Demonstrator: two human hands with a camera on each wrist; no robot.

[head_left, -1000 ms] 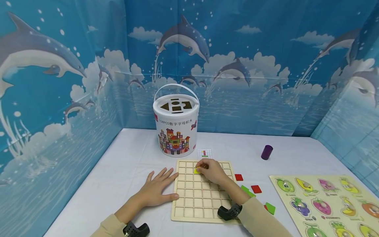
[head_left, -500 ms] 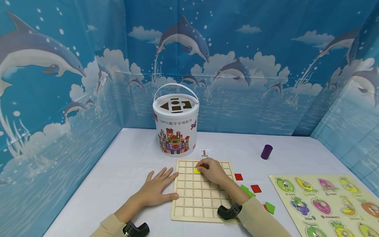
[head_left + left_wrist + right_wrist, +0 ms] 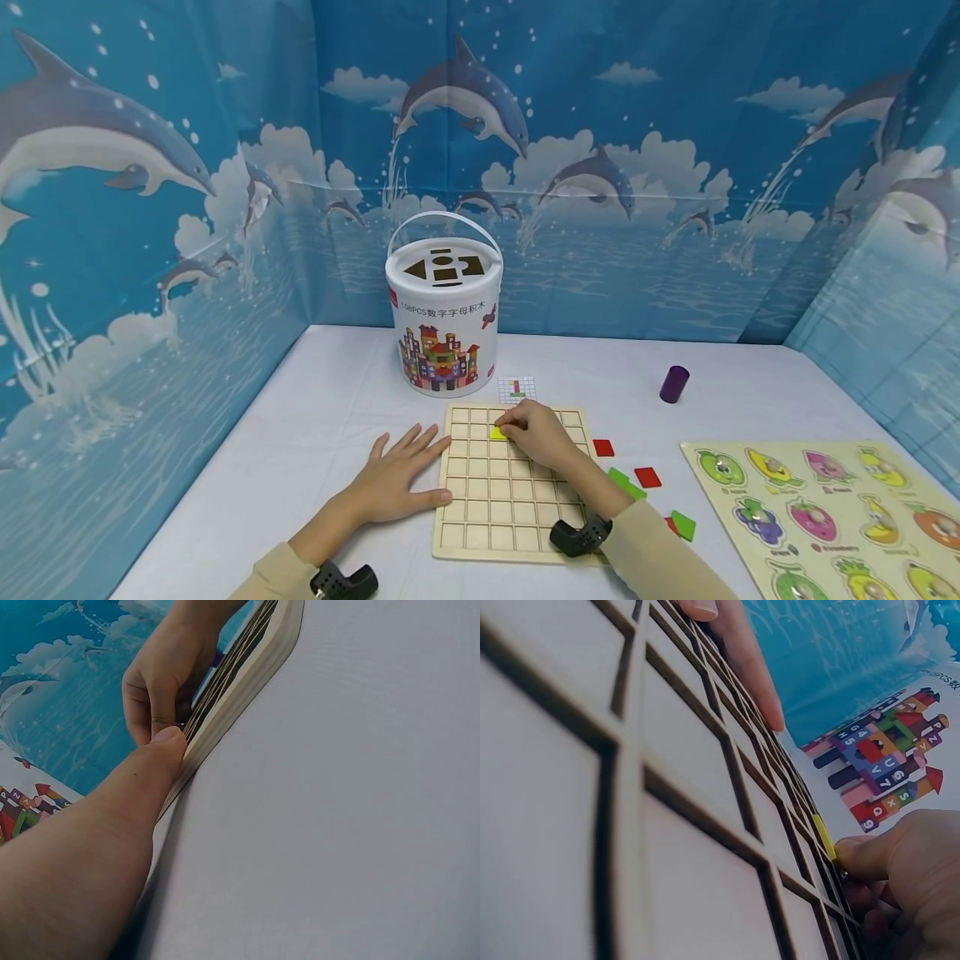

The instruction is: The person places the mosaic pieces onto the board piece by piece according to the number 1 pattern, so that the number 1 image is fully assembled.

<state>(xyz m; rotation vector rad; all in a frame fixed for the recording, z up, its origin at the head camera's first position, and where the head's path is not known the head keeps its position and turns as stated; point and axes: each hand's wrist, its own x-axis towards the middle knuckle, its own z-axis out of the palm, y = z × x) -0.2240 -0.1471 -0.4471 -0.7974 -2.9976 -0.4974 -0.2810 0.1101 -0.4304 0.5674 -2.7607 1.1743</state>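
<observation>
A wooden grid board (image 3: 487, 500) lies flat on the white table near the front. My left hand (image 3: 401, 479) rests flat beside it, fingers spread, thumb against the board's left edge (image 3: 225, 720). My right hand (image 3: 536, 433) sits over the board's far rows, its curled fingers pinching a yellow square tile (image 3: 498, 432) down in a cell; the tile's edge (image 3: 823, 836) shows at the thumb tip. Most of the tile is hidden by the fingers.
A white lidded bucket (image 3: 444, 312) stands behind the board, with a small pattern card (image 3: 517, 388) before it. Red (image 3: 603, 447) and green tiles (image 3: 682, 525) lie to the board's right. A purple cylinder (image 3: 673, 384) and a fruit puzzle board (image 3: 825, 508) sit farther right.
</observation>
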